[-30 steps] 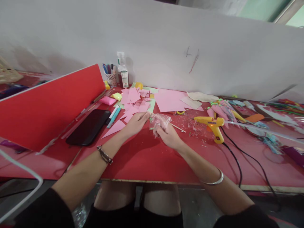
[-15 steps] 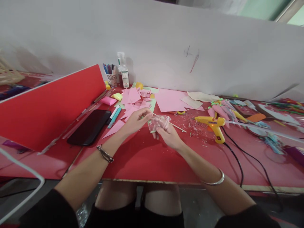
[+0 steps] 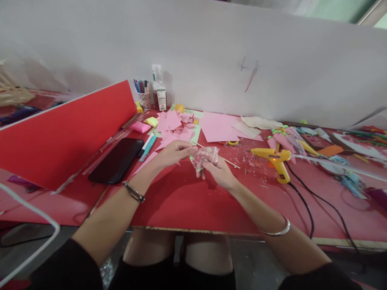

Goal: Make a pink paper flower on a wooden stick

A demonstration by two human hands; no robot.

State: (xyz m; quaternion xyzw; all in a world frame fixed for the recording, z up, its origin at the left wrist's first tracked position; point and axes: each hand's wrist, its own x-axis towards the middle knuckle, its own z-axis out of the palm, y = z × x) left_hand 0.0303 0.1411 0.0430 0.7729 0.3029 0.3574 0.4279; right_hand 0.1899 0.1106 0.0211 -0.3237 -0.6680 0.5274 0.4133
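Note:
A small clear plastic bag (image 3: 206, 155) with bits of green at its edge is held above the red table (image 3: 181, 201). My right hand (image 3: 222, 173) grips its right side, thumb on top and fingers curled beneath. My left hand (image 3: 177, 154) is closed in a pinch at the bag's upper left edge; whatever sits between its fingertips is too small to make out. Behind the bag a thin wooden stick (image 3: 231, 162) lies on the table, partly hidden by the bag and my right hand.
Pink paper pieces (image 3: 217, 127) lie behind my hands. To the right stand a yellow glue gun (image 3: 273, 159) with its cord and a pile of pink cones (image 3: 284, 141). On the left are a black phone (image 3: 116, 161), markers (image 3: 148, 147) and a red board (image 3: 69, 133).
The view has shifted slightly. My left fingertips have come down a little against the bag's edge, and the bag looks somewhat flatter. My right hand keeps its hold.

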